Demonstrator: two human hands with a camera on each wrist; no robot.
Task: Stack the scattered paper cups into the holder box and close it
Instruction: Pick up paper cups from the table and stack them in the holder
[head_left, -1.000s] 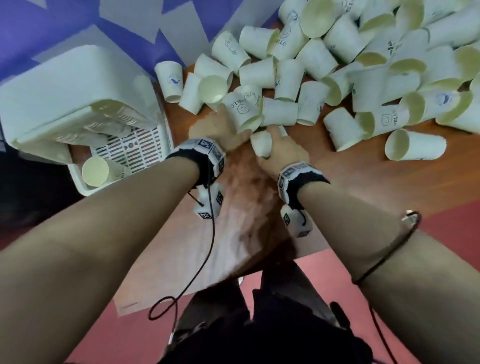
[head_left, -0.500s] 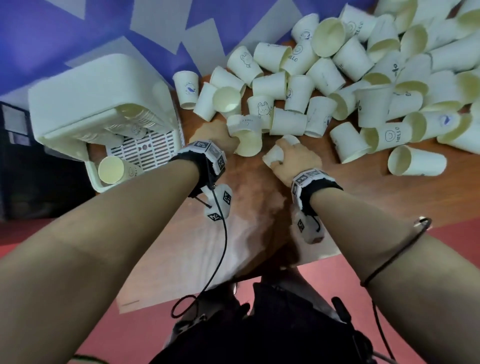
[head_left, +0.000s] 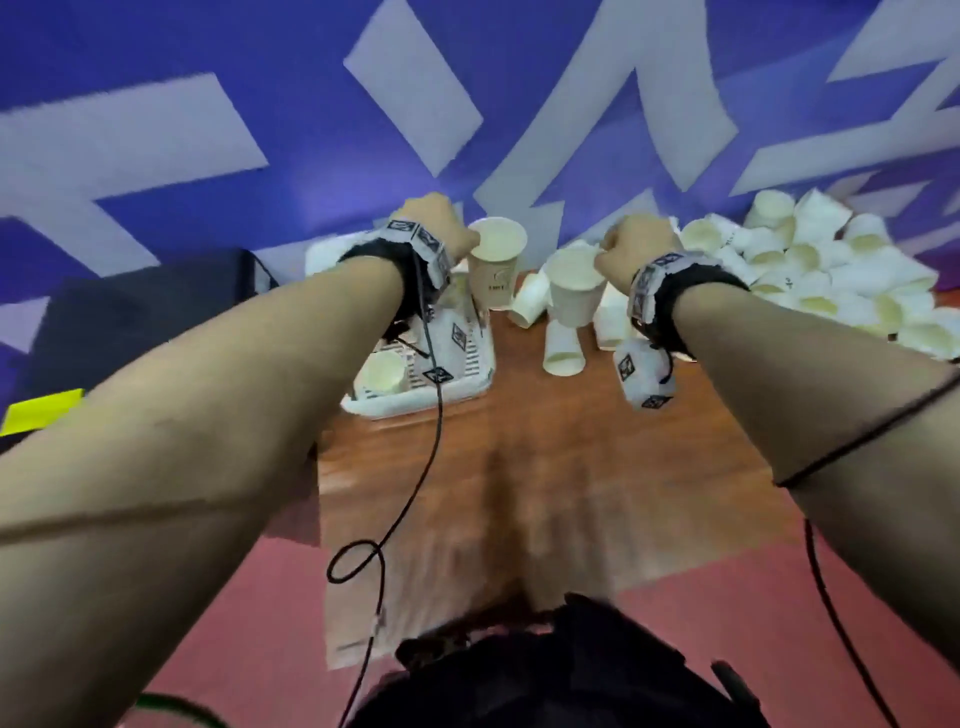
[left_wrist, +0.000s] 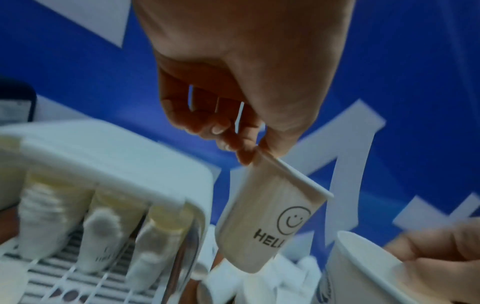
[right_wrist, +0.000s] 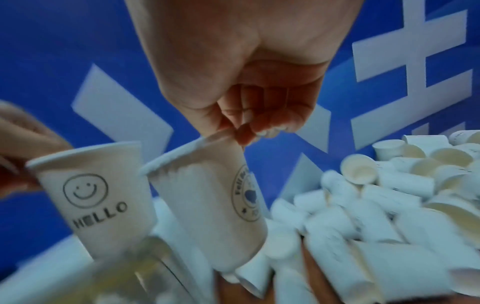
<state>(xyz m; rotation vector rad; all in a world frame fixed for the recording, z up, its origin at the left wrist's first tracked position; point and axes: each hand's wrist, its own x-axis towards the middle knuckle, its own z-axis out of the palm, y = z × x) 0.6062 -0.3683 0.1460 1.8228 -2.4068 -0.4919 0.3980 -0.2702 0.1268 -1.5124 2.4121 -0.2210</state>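
My left hand (head_left: 441, 223) pinches the rim of a white "HELLO" smiley cup (head_left: 496, 265) (left_wrist: 267, 222) and holds it upright in the air, just right of the white holder box (head_left: 415, 384). My right hand (head_left: 634, 247) pinches the rim of a second cup with a blue round print (head_left: 574, 288) (right_wrist: 210, 207), also lifted and close beside the first. The box (left_wrist: 116, 160) has its lid up, and stacked cups (left_wrist: 101, 232) lie in rows on its slotted floor. Many loose cups (head_left: 810, 270) are heaped on the table's far right.
The brown table (head_left: 545, 467) ends against a blue wall with white shapes. A few fallen cups (head_left: 563, 348) lie under the raised hands. A black object with a yellow edge (head_left: 104, 322) sits left of the box. A cable hangs from my left wrist.
Both hands have risen off the table, each carrying a cup taken from the pile. The head view has tilted up toward the wall.
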